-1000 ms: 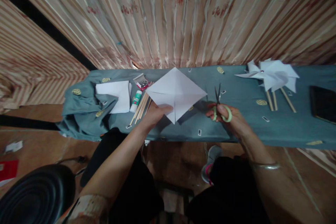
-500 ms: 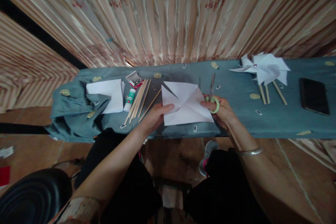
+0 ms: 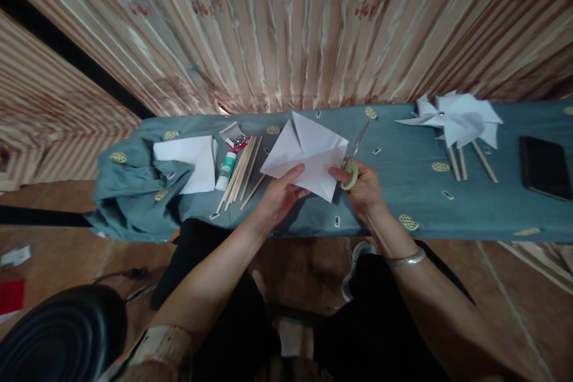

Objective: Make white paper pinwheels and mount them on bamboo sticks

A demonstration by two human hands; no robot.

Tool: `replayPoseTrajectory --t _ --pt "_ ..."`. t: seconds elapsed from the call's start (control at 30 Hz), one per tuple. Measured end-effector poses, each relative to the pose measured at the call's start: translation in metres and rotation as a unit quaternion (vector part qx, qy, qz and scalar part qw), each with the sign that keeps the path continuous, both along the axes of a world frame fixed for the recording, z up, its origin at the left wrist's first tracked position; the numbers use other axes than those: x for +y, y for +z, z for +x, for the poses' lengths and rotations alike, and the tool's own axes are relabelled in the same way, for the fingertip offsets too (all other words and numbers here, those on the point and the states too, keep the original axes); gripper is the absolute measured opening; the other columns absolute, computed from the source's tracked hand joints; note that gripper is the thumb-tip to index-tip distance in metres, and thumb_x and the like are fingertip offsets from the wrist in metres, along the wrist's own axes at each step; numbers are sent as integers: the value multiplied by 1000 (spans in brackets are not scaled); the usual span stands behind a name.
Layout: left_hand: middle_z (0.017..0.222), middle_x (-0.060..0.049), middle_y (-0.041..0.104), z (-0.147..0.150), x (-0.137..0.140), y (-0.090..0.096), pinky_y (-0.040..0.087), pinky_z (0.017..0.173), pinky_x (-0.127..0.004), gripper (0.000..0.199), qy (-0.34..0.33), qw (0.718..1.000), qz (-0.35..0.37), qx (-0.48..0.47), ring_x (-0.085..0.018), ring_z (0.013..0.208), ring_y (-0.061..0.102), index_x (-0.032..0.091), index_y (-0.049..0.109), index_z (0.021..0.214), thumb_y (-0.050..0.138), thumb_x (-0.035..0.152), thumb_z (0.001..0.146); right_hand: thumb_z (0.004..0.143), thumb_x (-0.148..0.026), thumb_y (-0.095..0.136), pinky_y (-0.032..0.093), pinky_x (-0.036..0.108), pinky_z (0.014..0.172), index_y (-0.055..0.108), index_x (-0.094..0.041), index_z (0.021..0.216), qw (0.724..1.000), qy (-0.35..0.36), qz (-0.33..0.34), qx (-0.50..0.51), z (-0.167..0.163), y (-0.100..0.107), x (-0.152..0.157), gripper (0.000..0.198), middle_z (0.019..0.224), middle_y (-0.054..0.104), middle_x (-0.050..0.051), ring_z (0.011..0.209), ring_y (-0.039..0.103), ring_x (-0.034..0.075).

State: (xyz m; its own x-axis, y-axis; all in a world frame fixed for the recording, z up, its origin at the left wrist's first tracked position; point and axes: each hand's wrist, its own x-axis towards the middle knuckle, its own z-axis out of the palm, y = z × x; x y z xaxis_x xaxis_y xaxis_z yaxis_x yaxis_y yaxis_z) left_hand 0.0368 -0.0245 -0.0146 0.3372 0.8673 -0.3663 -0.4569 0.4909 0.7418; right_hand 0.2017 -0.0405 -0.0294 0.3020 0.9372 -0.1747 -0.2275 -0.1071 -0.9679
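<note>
A white square of creased paper (image 3: 320,146) is held up between my hands, turned so one corner points away from me; a slit runs inward from that far corner. My left hand (image 3: 282,194) pinches its lower left edge, thumb on top. My right hand (image 3: 363,188) has the scissors (image 3: 353,174) by their pale green handles, blades pointing away, and its thumb also touches the paper's right corner. To the left lie several wooden sticks (image 3: 239,176), a glue stick (image 3: 226,171) and a small red and white box of pins (image 3: 234,137).
Folded white paper (image 3: 203,161) lies at the left on the bunched blue cloth (image 3: 134,191). White paper pinwheels (image 3: 465,119) on sticks rest at the right, beside a dark phone (image 3: 544,167). A striped curtain (image 3: 286,30) hangs behind the table. A black round stool (image 3: 62,334) stands at lower left.
The paper has been turned, so its slit corner now points away from me instead of to the upper left. Both hands have shifted with it, the scissors staying in my right hand.
</note>
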Motion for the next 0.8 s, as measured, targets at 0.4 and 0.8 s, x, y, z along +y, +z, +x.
replayPoseTrajectory --t 0.4,0.8 --pt "106 -6 75 -26 29 4 54 88 -36 58 191 964 149 105 -23 98 69 19 67 113 83 23 58 59 -73 78 46 27 57 70 -20 91 966 245 -68 -47 5 11 -30 63 76 75 6 62 61 14" --pt "100 -7 76 -24 27 4 54 95 -40 56 181 962 168 112 -27 103 70 17 67 114 83 24 61 68 -64 77 50 28 60 70 -17 93 919 375 -92 -73 -2 10 -44 54 73 72 6 64 62 15"
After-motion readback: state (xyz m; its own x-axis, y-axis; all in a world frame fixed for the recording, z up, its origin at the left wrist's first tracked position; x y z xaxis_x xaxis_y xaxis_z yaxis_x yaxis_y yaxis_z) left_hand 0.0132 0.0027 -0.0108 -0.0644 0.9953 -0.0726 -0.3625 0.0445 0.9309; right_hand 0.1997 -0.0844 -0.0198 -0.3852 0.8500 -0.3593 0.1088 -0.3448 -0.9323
